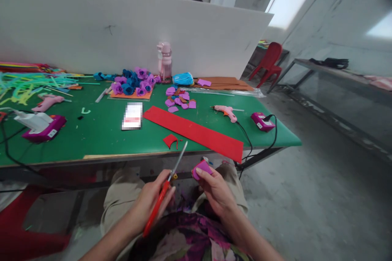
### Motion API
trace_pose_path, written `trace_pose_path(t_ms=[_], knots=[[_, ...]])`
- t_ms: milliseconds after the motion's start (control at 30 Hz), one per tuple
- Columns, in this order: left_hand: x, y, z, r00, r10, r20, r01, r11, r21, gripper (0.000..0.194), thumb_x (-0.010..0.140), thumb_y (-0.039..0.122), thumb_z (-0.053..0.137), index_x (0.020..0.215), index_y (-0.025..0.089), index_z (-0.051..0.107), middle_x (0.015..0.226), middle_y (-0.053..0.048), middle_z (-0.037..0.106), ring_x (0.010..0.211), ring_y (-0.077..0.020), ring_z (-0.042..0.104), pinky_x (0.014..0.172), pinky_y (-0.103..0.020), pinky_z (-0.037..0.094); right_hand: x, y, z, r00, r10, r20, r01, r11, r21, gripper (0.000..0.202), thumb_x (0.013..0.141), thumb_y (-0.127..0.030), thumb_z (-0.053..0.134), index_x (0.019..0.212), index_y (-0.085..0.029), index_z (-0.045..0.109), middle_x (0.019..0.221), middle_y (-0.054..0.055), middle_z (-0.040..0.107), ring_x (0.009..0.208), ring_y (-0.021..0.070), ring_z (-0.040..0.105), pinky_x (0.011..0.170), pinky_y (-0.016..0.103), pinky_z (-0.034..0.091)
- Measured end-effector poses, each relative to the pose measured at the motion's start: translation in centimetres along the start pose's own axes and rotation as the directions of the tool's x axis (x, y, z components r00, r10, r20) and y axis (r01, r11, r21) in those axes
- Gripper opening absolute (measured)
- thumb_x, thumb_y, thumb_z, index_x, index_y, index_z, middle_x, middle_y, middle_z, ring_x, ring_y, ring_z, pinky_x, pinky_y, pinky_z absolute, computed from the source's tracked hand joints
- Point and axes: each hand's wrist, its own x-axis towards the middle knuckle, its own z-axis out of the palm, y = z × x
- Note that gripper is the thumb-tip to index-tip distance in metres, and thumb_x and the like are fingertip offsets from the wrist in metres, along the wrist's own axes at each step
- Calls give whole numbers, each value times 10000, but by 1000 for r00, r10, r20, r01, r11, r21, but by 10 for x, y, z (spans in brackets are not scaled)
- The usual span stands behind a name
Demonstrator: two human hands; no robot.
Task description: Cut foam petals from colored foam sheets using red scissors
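My left hand (159, 195) is closed around a pair of scissors (159, 204) with long red handles, their blades pointing up toward the table edge. Between the thumb and fingers of my right hand (216, 187) is a purple foam petal (203, 167), with a red edge showing behind it. Just beyond both hands, a long red foam strip (196, 132) lies slantwise on the green table (101, 142), its near end at the table's edge. A small red foam scrap (170, 140) sits close to the scissor tips.
Loose purple and brown petals (180, 100) lie behind the strip, beside purple and blue foam flowers (133, 81). A pink glue gun (226, 112) is wired to a purple power block (262, 121). Another glue gun (49, 102) rests at left. A pink bottle (165, 63) stands before the white board (122, 28).
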Motion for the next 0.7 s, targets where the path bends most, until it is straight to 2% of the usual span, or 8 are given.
trace_pose_path(t_ms=[133, 233, 367, 533, 700], knots=[[10, 4, 10, 987, -20, -159, -24, 963, -268, 371, 805, 302, 545, 1123, 215, 376, 882, -22, 633, 845, -154, 633, 817, -293, 471, -2, 5, 6, 999, 31, 34, -31, 999, -20, 223, 543, -256, 822, 706, -159, 704, 668, -7, 670, 612, 109, 549, 644, 226, 433], [16, 8, 21, 973, -40, -228, -39, 943, -331, 435, 756, 279, 595, 1131, 208, 387, 877, -20, 627, 822, -162, 635, 793, -300, 487, -7, 6, 14, 994, 58, 88, -49, 994, -96, 219, 558, -294, 811, 690, -155, 704, 649, 4, 674, 591, 123, 548, 617, 242, 423], [19, 4, 39, 926, -47, -375, -101, 926, -364, 383, 724, 241, 603, 1071, 206, 447, 851, 8, 598, 737, -130, 609, 717, -251, 492, -10, 10, 18, 990, 59, 131, -31, 978, -208, 261, 566, -331, 807, 719, -140, 715, 674, 18, 688, 604, 130, 561, 632, 244, 413], [17, -6, 51, 908, -111, -405, -97, 884, -458, 386, 735, 228, 616, 1084, 210, 452, 848, 13, 594, 737, -120, 601, 701, -227, 487, -8, 13, 13, 991, -4, 135, 39, 966, -255, 290, 590, -356, 797, 776, -152, 710, 708, 25, 693, 675, 165, 592, 687, 272, 427], [17, -9, 53, 896, -104, -433, -113, 888, -447, 398, 754, 239, 630, 1105, 228, 445, 867, 23, 591, 742, -111, 598, 702, -212, 485, -6, 8, 12, 989, -53, 135, 86, 963, -257, 253, 614, -356, 785, 761, -168, 701, 706, 17, 692, 676, 158, 582, 678, 267, 422]])
